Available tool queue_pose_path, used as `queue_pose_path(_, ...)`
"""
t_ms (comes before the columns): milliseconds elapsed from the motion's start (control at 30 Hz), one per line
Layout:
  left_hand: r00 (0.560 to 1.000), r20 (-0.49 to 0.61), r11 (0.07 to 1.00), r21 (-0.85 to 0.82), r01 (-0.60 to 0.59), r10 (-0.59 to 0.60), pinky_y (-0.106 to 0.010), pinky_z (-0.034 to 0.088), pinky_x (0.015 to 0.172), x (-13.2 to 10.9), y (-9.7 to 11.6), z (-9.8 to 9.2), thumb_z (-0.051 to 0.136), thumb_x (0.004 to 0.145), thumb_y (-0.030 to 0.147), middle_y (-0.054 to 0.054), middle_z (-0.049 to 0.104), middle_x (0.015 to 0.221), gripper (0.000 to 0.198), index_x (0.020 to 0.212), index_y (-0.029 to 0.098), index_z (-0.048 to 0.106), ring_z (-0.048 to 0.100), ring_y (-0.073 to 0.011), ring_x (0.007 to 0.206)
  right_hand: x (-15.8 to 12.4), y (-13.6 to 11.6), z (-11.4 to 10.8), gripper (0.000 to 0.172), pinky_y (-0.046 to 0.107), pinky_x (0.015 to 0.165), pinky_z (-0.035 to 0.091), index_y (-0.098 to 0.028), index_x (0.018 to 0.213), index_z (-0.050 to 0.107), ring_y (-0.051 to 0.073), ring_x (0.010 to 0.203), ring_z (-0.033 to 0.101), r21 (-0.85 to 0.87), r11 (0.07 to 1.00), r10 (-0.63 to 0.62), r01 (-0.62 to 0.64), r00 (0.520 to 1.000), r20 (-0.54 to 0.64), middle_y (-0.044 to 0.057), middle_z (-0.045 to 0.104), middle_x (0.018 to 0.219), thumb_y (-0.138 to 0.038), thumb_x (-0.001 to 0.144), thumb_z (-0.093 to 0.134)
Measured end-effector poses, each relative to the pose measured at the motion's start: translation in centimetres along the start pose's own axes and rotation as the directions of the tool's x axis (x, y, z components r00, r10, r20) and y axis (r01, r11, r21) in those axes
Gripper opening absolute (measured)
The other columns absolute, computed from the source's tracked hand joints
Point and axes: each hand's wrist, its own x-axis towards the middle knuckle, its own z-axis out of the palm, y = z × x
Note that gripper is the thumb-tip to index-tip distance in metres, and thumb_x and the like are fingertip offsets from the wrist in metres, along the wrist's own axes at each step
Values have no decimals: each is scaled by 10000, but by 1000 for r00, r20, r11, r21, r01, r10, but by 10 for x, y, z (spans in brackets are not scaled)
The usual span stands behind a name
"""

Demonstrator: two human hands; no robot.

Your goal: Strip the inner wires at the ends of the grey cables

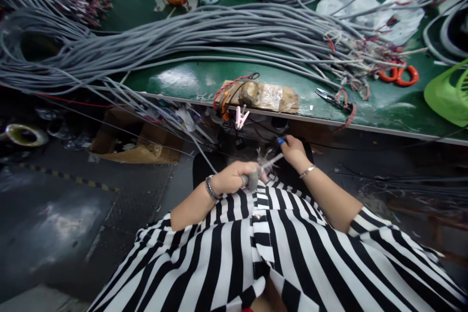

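My left hand (232,178) is closed around a grey cable (207,157), which runs down to it from the bundle on the bench. A grey covering (251,181) wraps a finger of that hand. My right hand (294,152), with blue on the thumb tip, grips a pale strand (274,160) at the cable's end. Loose whitish fibres (263,157) fray out between the two hands, just above my lap. Exactly how the strand joins the cable is blurred.
Across the green bench (175,78) lies a long bundle of grey cables (204,34). Near its edge are a wooden block with wires (272,96), a pink clip (241,118), pliers (331,98) and orange-handled scissors (407,76). A green basket (448,95) stands right; a cardboard box (146,144) sits below left.
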Motion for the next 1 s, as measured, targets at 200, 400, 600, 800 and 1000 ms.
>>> queue_pose_path(200,905,-423,895,-420,-152,-45,-157,222,346,-20,-14,-16,730,675,347,-100,712,899,493,1130,232,579,380,-1,324,-18,-19,3,284,269,617,431,-168,808,593,119,610,510,572,819,-156,-34,947,280,-6,590,677,-449,775,581)
queue_pose_path(400,855,-517,844,-477,-245,-44,-158,199,327,-36,-15,-16,781,565,438,-45,686,831,964,1390,327,294,351,2,291,-28,-69,10,527,298,777,494,-184,1088,562,170,923,609,768,589,-401,-252,734,548,60,655,991,-270,620,788)
queue_pose_path(600,810,-587,866,-409,-288,-8,-145,267,314,-45,-24,-8,810,563,437,-6,643,821,1062,1425,312,202,449,-19,343,-33,-105,21,589,184,520,449,-227,1147,517,67,644,543,821,495,-435,-283,738,517,46,632,1075,-224,624,789)
queue_pose_path(800,800,-599,904,-357,-236,-28,-138,350,355,-46,-34,-1,744,707,339,23,633,796,988,1451,313,94,497,-34,378,-40,-111,21,643,255,590,508,-261,1155,482,104,644,589,852,420,-338,-314,817,468,6,649,925,-229,595,797)
queue_pose_path(1000,774,-632,920,-324,-221,-36,-126,347,355,-39,-36,1,774,672,335,-5,644,875,929,1409,301,211,490,-20,404,-41,-112,18,439,272,603,500,-211,980,526,108,590,596,837,419,-231,-351,851,472,-31,634,726,-256,620,773)
